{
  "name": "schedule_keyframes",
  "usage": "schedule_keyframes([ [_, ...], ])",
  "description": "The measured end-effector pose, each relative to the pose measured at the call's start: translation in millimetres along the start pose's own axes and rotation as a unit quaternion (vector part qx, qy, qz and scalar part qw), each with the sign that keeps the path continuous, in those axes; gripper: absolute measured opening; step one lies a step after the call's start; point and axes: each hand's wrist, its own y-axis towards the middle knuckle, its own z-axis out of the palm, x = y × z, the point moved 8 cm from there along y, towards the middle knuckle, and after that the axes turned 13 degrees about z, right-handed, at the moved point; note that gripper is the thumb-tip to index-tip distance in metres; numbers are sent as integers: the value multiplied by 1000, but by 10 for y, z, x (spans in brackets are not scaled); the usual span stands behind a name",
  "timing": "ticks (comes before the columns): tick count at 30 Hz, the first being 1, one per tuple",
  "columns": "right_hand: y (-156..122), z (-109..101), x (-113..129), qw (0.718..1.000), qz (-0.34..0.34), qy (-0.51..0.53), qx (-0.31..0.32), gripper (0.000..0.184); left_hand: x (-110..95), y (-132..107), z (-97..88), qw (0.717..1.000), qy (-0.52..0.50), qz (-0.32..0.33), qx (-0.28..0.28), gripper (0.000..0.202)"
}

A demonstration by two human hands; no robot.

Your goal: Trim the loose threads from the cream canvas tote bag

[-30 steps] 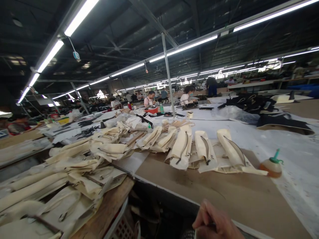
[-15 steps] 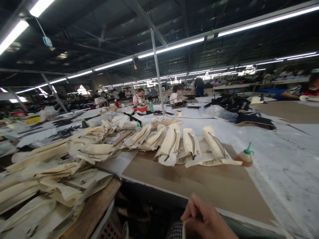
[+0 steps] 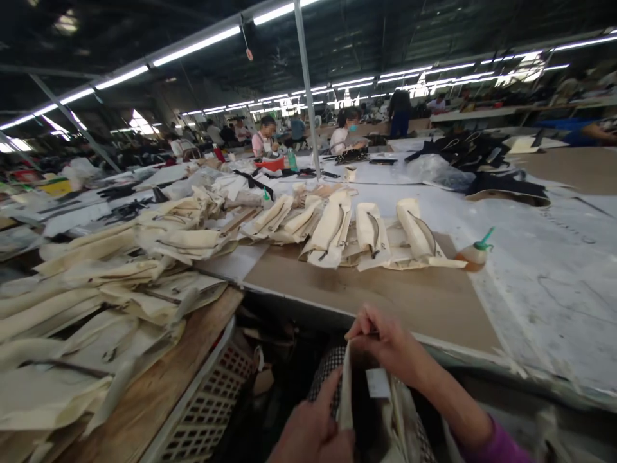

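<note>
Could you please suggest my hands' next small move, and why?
Perhaps slide the left hand toward the right hand along the edge of the cream piece, since the right pinches its far end while the left lies beside its near part.

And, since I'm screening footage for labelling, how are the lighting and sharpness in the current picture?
In the head view, ceiling tubes and distant windows blow out white; the space beneath the table falls into deep shadow; the left hand looks slightly soft; far workers are too small for detail.

Cream workpiece (image 3: 400, 411) at five o'clock, black-and-white checked cloth (image 3: 330, 370) at six, purple sleeve (image 3: 499, 442) at four, amber-filled, green-nozzled bottle (image 3: 473, 258) at three
</note>
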Motion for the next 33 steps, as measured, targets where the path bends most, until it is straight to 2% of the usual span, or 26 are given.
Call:
schedule_keyframes([
  [1,-1,0,11,1000,2,-3,-1,28,-35,25,-53,999,46,6,-1,62],
  [3,-16,10,44,1000,2,-9,-1,28,-197,85,-240,992,111,39,-49,58],
  [5,-40,24,81,1000,-1,-13,-1,27,-392,150,-428,983,125,78,-109,48],
  [7,-60,20,103,1000,0,-13,-7,27,-502,242,-535,980,113,91,-139,33],
  [9,-65,1,101,1000,5,-12,-17,29,-526,354,-583,980,87,89,-154,21],
  [11,-60,-26,75,999,13,-16,-27,28,-534,465,-603,978,64,105,-166,17],
  [15,-113,-73,-33,998,31,-35,-39,5,-574,628,-613,970,76,158,-166,13],
  [17,-247,-169,-28,990,10,-85,-113,17,-579,676,-622,968,96,165,-165,16],
  [20,-651,-284,142,938,-62,-200,-275,27,-588,726,-619,965,126,169,-157,15],
  [21,-786,-244,201,929,-86,-219,-286,26,-597,740,-613,964,133,173,-152,14],
  [22,-896,-149,253,933,-115,-221,-259,25,-608,755,-605,963,135,179,-147,14],
  [25,-1200,278,344,941,-233,-225,-98,16,-652,797,-580,961,144,199,-125,17],
  [26,-1270,365,303,942,-242,-224,-67,21,-668,810,-567,962,144,205,-112,18],
  [29,-1387,453,56,947,-217,-235,-32,29,-730,814,-491,963,142,225,-45,24],
  [33,-1508,335,-197,949,-199,-239,-48,28,-857,679,-444,958,161,236,27,22],
])
